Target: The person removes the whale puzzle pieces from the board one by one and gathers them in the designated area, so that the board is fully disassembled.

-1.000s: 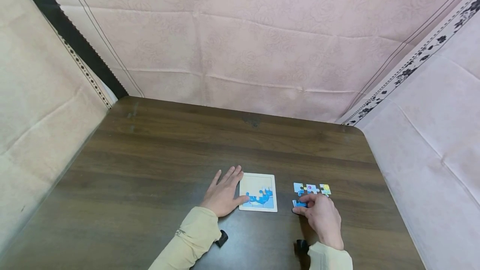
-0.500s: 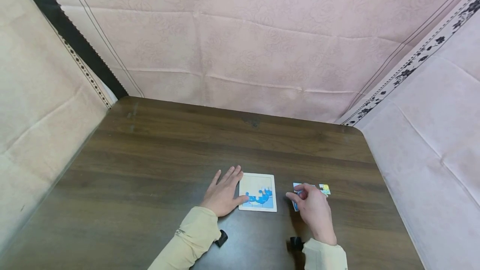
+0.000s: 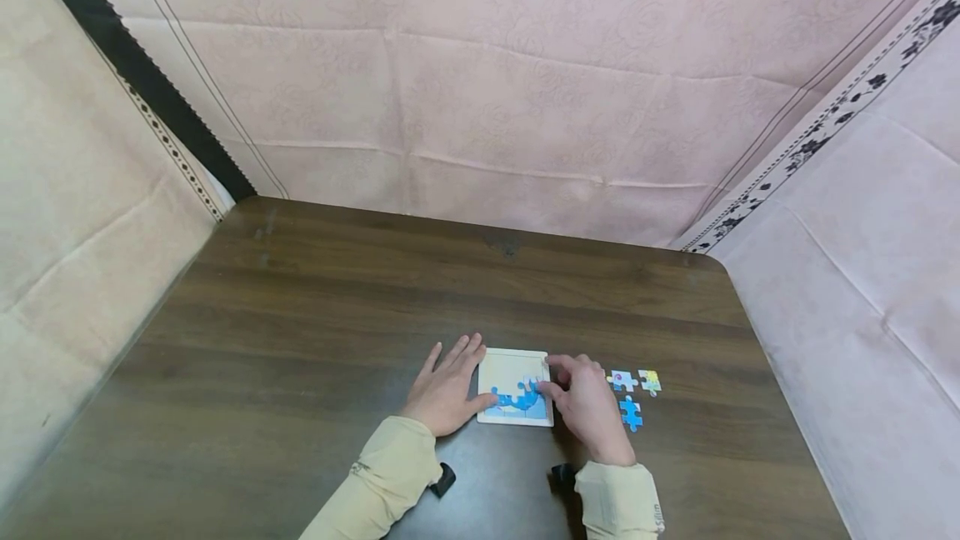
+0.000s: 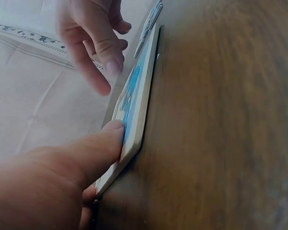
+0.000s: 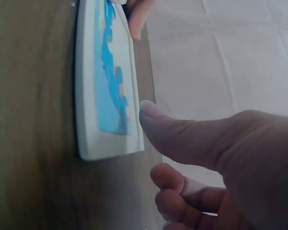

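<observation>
My left hand (image 3: 447,390) lies spread at the left edge of a square jigsaw tray (image 3: 513,357), its thumb (image 4: 103,143) pressing on the rim. Blue picture pieces (image 3: 517,401) fill the lower part of the tray; the upper part shows bare cream backing. My right hand (image 3: 588,407) hovers at the tray's right edge, its thumb (image 5: 168,129) and index finger extended and apart. In the left wrist view nothing shows between these fingers (image 4: 100,79); the other fingers are bent.
Loose puzzle pieces lie on the brown table right of the tray: a pale one (image 3: 622,380), a yellow one (image 3: 649,381) and a blue one (image 3: 631,413). My right hand hides part of that spot. Pale cloth (image 3: 480,90) hangs behind the table.
My right hand has moved left from the loose pieces to the tray's right edge, uncovering the blue piece. My left hand has stayed in place on the tray.
</observation>
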`<action>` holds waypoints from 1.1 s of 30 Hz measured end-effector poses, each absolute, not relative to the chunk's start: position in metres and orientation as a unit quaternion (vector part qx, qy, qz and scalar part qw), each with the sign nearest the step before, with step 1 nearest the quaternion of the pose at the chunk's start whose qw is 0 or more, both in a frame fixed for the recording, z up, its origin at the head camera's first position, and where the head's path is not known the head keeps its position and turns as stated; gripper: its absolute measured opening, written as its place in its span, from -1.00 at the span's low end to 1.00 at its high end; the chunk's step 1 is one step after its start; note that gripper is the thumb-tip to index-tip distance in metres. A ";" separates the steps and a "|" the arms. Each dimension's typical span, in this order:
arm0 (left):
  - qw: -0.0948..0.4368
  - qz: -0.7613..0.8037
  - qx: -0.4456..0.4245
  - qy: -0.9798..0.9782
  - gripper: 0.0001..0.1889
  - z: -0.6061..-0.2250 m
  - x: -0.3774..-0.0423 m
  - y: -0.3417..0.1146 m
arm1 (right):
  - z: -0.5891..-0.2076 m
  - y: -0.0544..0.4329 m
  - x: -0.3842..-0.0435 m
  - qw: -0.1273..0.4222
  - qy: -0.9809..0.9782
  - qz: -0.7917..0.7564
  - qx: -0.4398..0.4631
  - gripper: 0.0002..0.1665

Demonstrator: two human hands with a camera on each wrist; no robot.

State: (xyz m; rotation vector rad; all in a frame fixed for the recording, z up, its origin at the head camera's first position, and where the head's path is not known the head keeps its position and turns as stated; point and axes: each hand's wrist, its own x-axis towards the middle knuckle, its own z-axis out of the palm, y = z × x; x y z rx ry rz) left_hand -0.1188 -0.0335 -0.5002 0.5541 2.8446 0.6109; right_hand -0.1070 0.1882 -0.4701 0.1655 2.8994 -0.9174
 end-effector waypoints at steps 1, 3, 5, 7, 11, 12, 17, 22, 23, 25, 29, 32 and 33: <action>0.090 0.205 0.186 0.957 -0.12 -0.500 -0.119 -0.033 | -0.471 0.187 -0.107 0.048 0.951 -0.301 0.051 -0.52; 0.089 0.205 0.186 0.957 -0.13 -0.500 -0.118 -0.033 | -0.472 0.186 -0.108 0.049 0.952 -0.298 0.048 -0.53; 0.089 0.206 0.186 0.957 -0.13 -0.501 -0.118 -0.033 | -0.472 0.186 -0.108 0.049 0.954 -0.293 0.047 -0.55; 0.089 0.207 0.185 0.956 -0.13 -0.500 -0.118 -0.033 | -0.472 0.186 -0.108 0.050 0.955 -0.289 0.048 -0.59; 0.089 0.208 0.183 0.957 -0.13 -0.500 -0.118 -0.033 | -0.471 0.185 -0.108 0.053 0.956 -0.285 0.046 -0.66; 0.090 0.208 0.183 0.957 -0.13 -0.500 -0.118 -0.033 | -0.471 0.185 -0.108 0.054 0.957 -0.282 0.045 -0.66; 0.091 0.207 0.183 0.957 -0.13 -0.500 -0.118 -0.033 | -0.470 0.186 -0.108 0.054 0.962 -0.266 0.034 -0.67; 0.090 0.208 0.182 0.957 -0.13 -0.501 -0.118 -0.033 | -0.470 0.185 -0.108 0.044 0.969 -0.242 0.013 -0.75; 0.091 0.208 0.182 0.957 -0.12 -0.502 -0.118 -0.033 | -0.470 0.185 -0.109 0.041 0.971 -0.236 0.010 -0.77; 0.091 0.210 0.182 0.956 -0.12 -0.502 -0.118 -0.033 | -0.470 0.185 -0.109 0.035 0.974 -0.225 0.002 -0.79; 0.093 0.210 0.182 0.956 -0.12 -0.502 -0.118 -0.034 | -0.471 0.185 -0.110 0.030 0.977 -0.212 -0.006 -0.80; 0.092 0.209 0.183 0.956 -0.13 -0.502 -0.118 -0.034 | -0.470 0.186 -0.112 0.031 0.978 -0.204 -0.011 -0.81; 0.092 0.209 0.183 0.956 -0.13 -0.502 -0.118 -0.034 | -0.470 0.185 -0.113 0.030 0.979 -0.200 -0.016 -0.81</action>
